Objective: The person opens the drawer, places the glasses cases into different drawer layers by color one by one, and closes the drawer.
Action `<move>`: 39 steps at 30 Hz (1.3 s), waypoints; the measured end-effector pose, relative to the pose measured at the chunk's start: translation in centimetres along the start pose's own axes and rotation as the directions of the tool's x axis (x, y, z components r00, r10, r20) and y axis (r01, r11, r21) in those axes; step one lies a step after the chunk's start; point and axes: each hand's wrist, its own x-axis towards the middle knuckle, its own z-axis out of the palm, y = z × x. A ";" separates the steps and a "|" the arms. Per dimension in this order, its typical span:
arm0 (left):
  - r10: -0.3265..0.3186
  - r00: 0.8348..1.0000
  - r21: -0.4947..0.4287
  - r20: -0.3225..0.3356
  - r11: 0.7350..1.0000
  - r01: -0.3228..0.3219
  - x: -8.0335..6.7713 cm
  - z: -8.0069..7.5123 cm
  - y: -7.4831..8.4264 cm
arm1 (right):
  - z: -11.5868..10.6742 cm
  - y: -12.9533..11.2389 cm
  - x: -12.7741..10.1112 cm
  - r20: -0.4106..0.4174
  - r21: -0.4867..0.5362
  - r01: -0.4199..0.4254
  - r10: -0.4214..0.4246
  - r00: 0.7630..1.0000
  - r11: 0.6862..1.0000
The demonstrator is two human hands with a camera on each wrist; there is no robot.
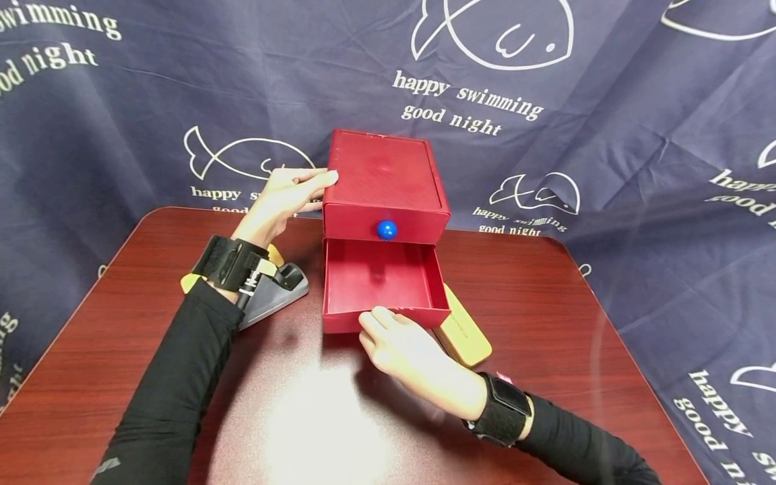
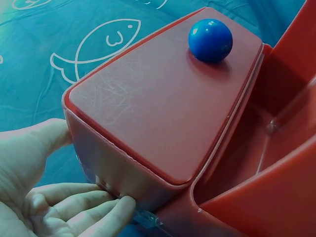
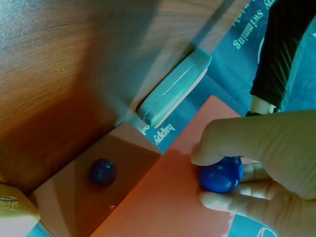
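Note:
A red two-drawer box (image 1: 385, 168) stands on the table; its upper drawer is closed, with a round blue knob (image 1: 386, 230) on the front. The lower drawer (image 1: 376, 276) is pulled out, showing its bare red floor. My right hand (image 1: 403, 347) is at that drawer's front. In the right wrist view, its thumb and fingers pinch a blue knob (image 3: 220, 175), while another blue knob (image 3: 102, 172) shows on a neighbouring red panel. My left hand (image 1: 285, 199) rests against the box's left side, its thumb on the top edge and its fingers extended (image 2: 89, 207) along the side.
A yellow case (image 1: 463, 330) lies close to the drawer's right side. To the left sits a grey wedge-shaped object (image 1: 275, 296) with a black part, partly behind my left wrist. A printed blue cloth (image 1: 242, 81) hangs behind the brown table (image 1: 533, 303).

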 end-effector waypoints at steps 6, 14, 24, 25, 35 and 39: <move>-0.001 1.000 -0.009 0.001 1.000 0.001 0.2 0.0 -0.1 | -0.2 -0.1 0.0 -0.003 -0.008 0.005 -0.005 1.000 1.000; -0.001 1.000 -0.001 0.006 1.000 0.001 0.0 0.0 0.1 | -0.3 -0.5 -0.2 -0.012 0.002 -0.006 0.006 1.000 1.000; -0.004 1.000 0.022 0.001 1.000 0.004 -0.1 0.0 0.2 | -0.9 -1.1 -0.6 0.010 -0.027 0.011 -0.010 1.000 1.000; -0.003 1.000 0.023 0.000 1.000 0.003 -0.1 0.0 0.2 | -0.9 -1.2 -0.7 0.014 -0.030 0.013 -0.012 1.000 0.999; -0.009 1.000 0.017 -0.009 1.000 0.009 -0.1 0.0 0.1 | -1.0 -1.3 -0.9 0.021 -0.026 0.010 -0.010 1.000 1.000; -0.009 1.000 0.020 -0.010 1.000 0.009 -0.1 0.1 0.1 | -1.2 -1.1 -1.0 0.010 0.012 -0.005 0.005 1.000 1.000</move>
